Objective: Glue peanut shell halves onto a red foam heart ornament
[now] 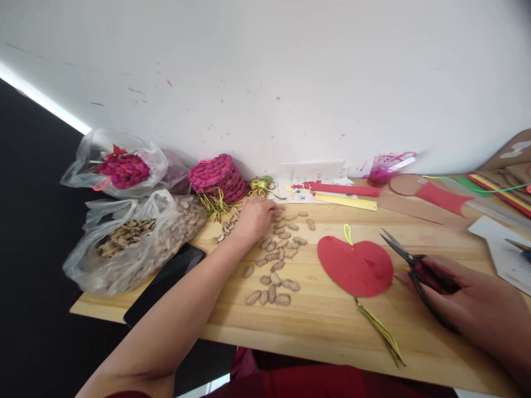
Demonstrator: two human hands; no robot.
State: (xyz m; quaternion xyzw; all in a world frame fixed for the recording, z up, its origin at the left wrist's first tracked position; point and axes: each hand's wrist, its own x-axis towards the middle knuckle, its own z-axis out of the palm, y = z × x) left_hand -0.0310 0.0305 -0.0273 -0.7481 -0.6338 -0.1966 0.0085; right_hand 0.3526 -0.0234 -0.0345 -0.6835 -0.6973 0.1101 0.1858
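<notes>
My right hand (pixel 477 301) holds black-handled scissors (pixel 409 255), blades slightly apart and pointing up and left. Its fingertips are close to the right edge of a red heart-shaped paper piece (pixel 352 268), which has a yellow loop (pixel 347 234) on top and a yellow-green tassel (pixel 381 331) below. My left hand (pixel 256 216) reaches to the back of the table, over the far end of several scattered whole peanuts (pixel 276 279). Its fingers are bent together, and anything between them is hidden. Peanut shell halves (pixel 226 228) lie left of its wrist.
On the left are a clear bag of peanut shells (pixel 166 237), another bag (pixel 141 166) with a pink-purple braided piece, and a black phone (pixel 166 282). Stacked pink-purple braided pieces (pixel 218 177) stand by the wall. Red and yellow strips (pixel 346 200) and cardboard (pixel 409 209) lie further right.
</notes>
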